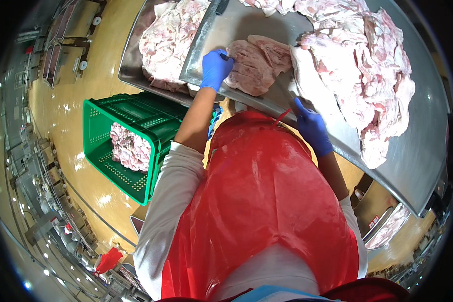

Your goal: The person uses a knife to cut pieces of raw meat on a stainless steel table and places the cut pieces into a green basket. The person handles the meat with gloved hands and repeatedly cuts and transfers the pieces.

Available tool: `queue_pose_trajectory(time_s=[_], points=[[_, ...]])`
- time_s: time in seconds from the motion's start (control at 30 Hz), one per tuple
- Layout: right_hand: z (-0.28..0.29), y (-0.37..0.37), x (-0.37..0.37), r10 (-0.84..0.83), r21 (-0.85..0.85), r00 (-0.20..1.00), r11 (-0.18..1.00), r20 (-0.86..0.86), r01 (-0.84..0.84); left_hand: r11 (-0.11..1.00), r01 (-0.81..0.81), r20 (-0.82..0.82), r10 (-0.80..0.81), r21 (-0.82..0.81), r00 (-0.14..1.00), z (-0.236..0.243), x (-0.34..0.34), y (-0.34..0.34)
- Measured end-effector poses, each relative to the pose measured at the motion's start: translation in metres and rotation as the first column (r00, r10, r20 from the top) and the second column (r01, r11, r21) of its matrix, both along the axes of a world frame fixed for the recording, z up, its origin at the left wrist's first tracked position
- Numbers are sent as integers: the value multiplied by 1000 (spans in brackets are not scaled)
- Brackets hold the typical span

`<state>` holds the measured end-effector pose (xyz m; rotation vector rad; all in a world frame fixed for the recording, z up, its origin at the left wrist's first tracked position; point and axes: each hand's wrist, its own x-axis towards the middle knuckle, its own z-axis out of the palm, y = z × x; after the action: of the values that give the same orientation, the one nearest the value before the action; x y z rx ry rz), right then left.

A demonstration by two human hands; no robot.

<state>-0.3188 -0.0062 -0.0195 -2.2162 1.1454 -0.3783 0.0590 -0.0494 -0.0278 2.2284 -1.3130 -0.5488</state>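
A flat piece of raw meat [251, 68], pink with pale fatty edges, lies on the metal work table [226, 27] in front of me. My left hand [217, 68], in a blue glove, is closed on the left edge of this piece. Right of it, my right hand [312, 126], also blue-gloved, is closed around a knife [291, 90]; most of the handle is hidden in the fist. Its blade points away from me, close to the right side of the meat. A big heap of raw meat [357, 65] is piled on the table to the right.
At the left, a metal tub [128, 65] holds more pale meat [171, 40]. Below it, a green perforated crate [118, 98] contains meat scraps [131, 148]. A red apron [267, 191] covers my front at the table edge. Wheeled carts [63, 63] stand on the yellowish floor [110, 35].
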Motion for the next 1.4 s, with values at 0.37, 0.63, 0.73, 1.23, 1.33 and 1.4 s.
queue_pose_trajectory(time_s=[0.37,0.63,0.73,1.23,1.33,1.4], points=[[8,14,14,-107,-85,993,990,58,112,991,-127,-413,96,-47,906,-30,26,17],[37,-25,117,117,74,992,990,45,-120,983,-141,-470,70,-118,880,-32,34,30],[34,-45,159,155,34,986,987,55,-157,983,-117,-386,53,-145,921,-21,29,30],[75,-16,89,385,296,916,893,-111,-339,922,-351,-698,146,-160,701,32,54,49],[67,-17,55,251,264,968,934,-11,-239,809,-409,-619,73,-422,782,92,92,100],[63,-15,45,134,228,990,964,36,-139,769,-466,-395,302,-436,868,143,125,159]])
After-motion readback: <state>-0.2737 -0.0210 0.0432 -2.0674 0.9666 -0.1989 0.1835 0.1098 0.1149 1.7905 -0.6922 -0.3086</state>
